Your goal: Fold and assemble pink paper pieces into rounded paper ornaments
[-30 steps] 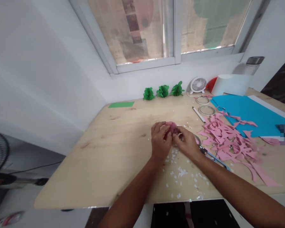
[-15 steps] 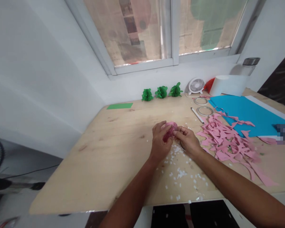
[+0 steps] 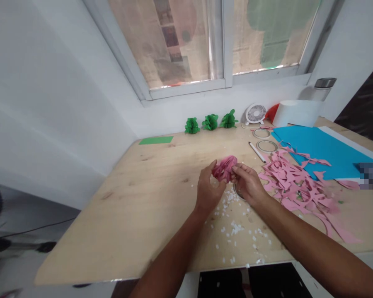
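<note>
Between my hands is a layered pink paper figure (image 3: 225, 167), its folds fanned apart above the wooden table. My left hand (image 3: 207, 187) grips its left and lower side with fingers and thumb. On the right side, the fingertips of my right hand (image 3: 248, 181) pinch its edge. A roll of tape (image 3: 238, 193) lies partly hidden beneath my right hand. Small white paper bits (image 3: 236, 228) are scattered on the table under and in front of both hands.
Pink paper scraps (image 3: 298, 186) are heaped to the right, beside blue sheets (image 3: 323, 145). Further back are tape rolls (image 3: 267, 146), a pen (image 3: 257, 152), a small white fan (image 3: 255, 114) and three green paper figures (image 3: 210, 122). A green strip (image 3: 156, 140) lies back left.
The pink paper figure has fanned out wider and shows more of its folds. My left fingers have drawn back from over its top to its left side.
</note>
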Available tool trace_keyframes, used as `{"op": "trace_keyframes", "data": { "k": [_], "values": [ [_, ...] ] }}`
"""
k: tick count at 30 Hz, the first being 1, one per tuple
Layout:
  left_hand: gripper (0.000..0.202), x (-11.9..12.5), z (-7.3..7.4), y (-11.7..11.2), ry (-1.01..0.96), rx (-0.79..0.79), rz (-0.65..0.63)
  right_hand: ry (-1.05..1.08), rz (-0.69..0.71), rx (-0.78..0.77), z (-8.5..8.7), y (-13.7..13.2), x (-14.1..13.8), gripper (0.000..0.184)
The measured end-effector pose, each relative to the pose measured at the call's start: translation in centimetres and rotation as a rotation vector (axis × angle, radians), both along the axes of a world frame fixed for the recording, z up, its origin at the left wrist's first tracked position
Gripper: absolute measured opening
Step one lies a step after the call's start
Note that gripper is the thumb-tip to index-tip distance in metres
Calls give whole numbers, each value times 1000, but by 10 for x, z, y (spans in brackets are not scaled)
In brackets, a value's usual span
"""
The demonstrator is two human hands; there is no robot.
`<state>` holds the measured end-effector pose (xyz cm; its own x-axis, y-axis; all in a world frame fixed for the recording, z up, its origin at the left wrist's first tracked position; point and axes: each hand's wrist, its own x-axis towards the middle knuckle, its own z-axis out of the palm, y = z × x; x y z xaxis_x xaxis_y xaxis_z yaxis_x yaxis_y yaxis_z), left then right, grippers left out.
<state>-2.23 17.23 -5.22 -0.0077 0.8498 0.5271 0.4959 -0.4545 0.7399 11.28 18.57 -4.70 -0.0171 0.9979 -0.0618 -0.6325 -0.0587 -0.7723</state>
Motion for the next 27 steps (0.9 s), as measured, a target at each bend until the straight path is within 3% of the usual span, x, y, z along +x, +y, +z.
{"op": "trace_keyframes", "data": {
  "k": [3, 7, 13, 20, 27],
  "values": [
    [60, 2, -3, -1, 69, -2, -12, 35, -4, -17, 1, 1, 2, 16],
    [59, 3, -7, -2, 205, 108, 12, 35, 14, -24, 2, 0, 3, 17],
    [42, 6, -8, -1, 395, 270, 46, 42, 22, -15, 0, 1, 3, 17],
    [31, 9, -11, -1, 327, 289, 37, 24, 32, 1, -5, 2, 0, 17],
    [33, 12, -12, -3, 212, 228, 1, -6, 4, 50, -3, -1, -5, 22]
  ]
}}
